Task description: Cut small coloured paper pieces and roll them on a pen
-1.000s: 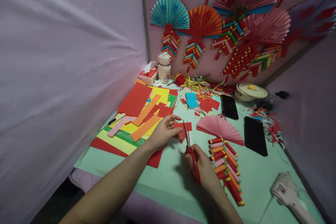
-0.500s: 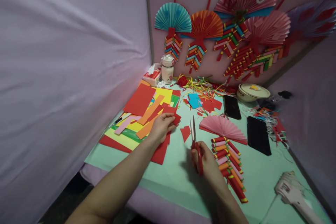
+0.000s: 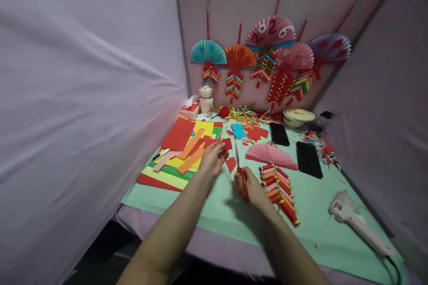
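Between the fingertips of my left hand (image 3: 213,158) is a small red paper piece (image 3: 228,144), held above the table. My right hand (image 3: 252,187) grips red-handled scissors (image 3: 237,159), their blades pointing up and away, just right of the red piece. Below and between the hands, a red paper scrap (image 3: 230,164) lies on the green tabletop. Under and beyond my left hand spread coloured paper sheets (image 3: 179,134) and orange strips (image 3: 191,143). To the right of the scissors lies a pink folded fan (image 3: 271,155) with a tail of rolled-paper firecrackers (image 3: 279,190).
Two black phones (image 3: 279,134) (image 3: 309,159) lie at the right, near a lidded bowl (image 3: 298,117). A glue gun (image 3: 359,222) rests at the front right. Bottle (image 3: 206,101), tissue pack (image 3: 190,110) and paper shreds (image 3: 245,117) line the back. Finished fans (image 3: 239,57) hang on the wall.
The camera view has shifted upward and shows more of the wall. The red piece in my left hand has turned to show more of its flat face. Both hands keep their holds.
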Available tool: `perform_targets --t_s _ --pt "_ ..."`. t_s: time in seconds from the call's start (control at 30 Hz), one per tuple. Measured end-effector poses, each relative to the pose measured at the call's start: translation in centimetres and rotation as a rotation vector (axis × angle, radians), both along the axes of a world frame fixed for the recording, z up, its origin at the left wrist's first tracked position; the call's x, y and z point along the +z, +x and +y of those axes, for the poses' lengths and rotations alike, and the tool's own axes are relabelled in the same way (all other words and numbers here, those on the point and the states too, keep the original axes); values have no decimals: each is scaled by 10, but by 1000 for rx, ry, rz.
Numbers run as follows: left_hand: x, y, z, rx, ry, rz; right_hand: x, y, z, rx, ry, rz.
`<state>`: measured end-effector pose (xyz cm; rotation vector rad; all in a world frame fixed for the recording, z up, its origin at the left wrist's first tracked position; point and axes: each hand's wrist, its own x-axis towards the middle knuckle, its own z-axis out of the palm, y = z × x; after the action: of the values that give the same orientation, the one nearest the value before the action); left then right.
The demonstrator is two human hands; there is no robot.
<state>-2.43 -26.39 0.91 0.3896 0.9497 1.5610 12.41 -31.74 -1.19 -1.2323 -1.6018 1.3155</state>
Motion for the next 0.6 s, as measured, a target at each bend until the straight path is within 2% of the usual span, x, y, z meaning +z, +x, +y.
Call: perform_targets --t_s 0.13,0.27,0.6 --pt "-4 10 -12 59 81 31 -3 -2 -1 -6 14 -18" --pt "-10 7 -20 92 146 71 -6 -6 -4 19 33 -28" --pt "-18 -8 -16 88 225 136 -19 -10 3 43 47 -35"
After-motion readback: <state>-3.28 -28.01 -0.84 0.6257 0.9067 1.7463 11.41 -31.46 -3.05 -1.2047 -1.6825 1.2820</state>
